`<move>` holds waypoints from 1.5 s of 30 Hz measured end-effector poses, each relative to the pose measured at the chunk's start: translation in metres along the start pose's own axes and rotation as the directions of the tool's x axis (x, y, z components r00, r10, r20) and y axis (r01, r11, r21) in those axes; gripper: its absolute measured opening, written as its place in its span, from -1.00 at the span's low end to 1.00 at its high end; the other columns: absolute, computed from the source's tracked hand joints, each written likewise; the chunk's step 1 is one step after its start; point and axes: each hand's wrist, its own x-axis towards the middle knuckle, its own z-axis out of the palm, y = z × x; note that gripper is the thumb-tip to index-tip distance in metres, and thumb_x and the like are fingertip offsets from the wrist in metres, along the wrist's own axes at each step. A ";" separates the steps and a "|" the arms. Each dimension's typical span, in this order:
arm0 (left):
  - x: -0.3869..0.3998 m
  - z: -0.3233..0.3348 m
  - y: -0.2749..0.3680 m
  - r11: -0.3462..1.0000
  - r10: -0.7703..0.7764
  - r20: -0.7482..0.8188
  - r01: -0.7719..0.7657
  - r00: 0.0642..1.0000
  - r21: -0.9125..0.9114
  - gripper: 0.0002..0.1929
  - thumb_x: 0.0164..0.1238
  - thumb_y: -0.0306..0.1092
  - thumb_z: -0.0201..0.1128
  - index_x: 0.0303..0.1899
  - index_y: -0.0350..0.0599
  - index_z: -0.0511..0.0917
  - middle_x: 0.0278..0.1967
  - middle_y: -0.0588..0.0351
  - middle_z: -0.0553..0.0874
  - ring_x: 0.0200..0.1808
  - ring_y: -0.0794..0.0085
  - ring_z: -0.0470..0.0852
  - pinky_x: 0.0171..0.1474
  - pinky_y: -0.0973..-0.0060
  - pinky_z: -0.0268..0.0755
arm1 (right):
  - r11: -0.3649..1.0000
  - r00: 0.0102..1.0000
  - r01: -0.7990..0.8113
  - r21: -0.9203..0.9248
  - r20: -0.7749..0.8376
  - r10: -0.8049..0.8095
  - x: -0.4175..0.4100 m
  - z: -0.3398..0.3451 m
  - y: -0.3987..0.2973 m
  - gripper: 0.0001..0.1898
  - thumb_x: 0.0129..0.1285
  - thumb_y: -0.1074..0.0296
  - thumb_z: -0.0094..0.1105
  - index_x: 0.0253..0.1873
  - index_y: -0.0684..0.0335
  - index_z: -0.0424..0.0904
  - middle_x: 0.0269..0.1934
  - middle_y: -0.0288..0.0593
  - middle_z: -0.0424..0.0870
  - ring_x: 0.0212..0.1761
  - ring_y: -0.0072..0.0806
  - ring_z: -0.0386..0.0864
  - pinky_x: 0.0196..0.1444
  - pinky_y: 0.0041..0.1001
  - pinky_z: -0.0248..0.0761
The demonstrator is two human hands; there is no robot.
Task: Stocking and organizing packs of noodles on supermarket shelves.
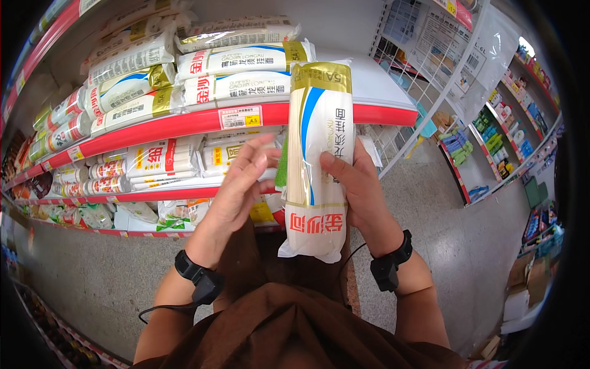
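Note:
A long clear-and-white bag of dried noodles [318, 138] with a gold end stands nearly upright in front of me. My right hand [364, 189] grips it along its right edge, thumb across the front and the other fingers hidden behind. My left hand [246, 184], slightly blurred, is just left of the bag with its fingers apart and nothing visible in it. Between that hand and the bag a strip of green cloth [281, 166] shows; the bag covers the rest, so I cannot tell what holds it. Similar noodle bags [239, 87] lie stacked on the shelf behind.
A red-edged shelf [184, 121] with a price tag [240, 117] runs across ahead. Below it, a lower shelf [161, 195] carries more noodle packs [161, 157]. A white wire grid [415, 101] closes the right end. Farther right stand other stocked shelves [502, 129] and cardboard boxes [530, 276].

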 end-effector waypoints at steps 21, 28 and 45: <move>-0.005 0.009 -0.028 0.863 0.023 0.184 0.073 0.983 -0.501 -0.31 0.36 -0.17 0.22 0.37 -0.25 0.09 0.29 -0.09 0.35 0.33 0.20 0.35 0.39 0.20 0.19 | 0.762 0.950 0.311 -0.568 0.184 -0.251 0.020 0.016 0.009 -0.49 0.02 0.35 0.48 -0.02 0.30 0.33 -0.20 -0.15 0.62 -0.19 -0.52 0.61 -0.18 -0.48 0.52; -0.009 0.023 -0.017 0.798 0.068 0.115 0.016 0.991 -0.603 -0.29 0.38 -0.04 0.16 0.38 -0.22 0.08 0.29 -0.17 0.35 0.32 0.08 0.35 0.37 0.10 0.20 | 0.841 0.947 0.300 -0.451 0.037 -0.318 0.026 0.019 -0.026 -0.63 0.14 0.36 0.36 -0.05 0.34 0.38 -0.28 -0.17 0.62 -0.26 -0.54 0.59 -0.22 -0.52 0.49; -0.002 0.010 0.011 0.799 0.223 0.155 -0.090 0.962 -0.594 -0.51 0.52 -0.16 -0.03 0.32 -0.24 0.21 0.23 -0.06 0.45 0.25 0.23 0.46 0.28 0.22 0.37 | -0.123 0.446 0.848 -0.516 0.818 -0.363 0.059 0.035 -0.029 -0.47 0.09 0.64 -0.08 0.22 0.25 0.46 0.25 -0.05 0.49 0.34 -0.15 0.36 0.38 -0.35 0.15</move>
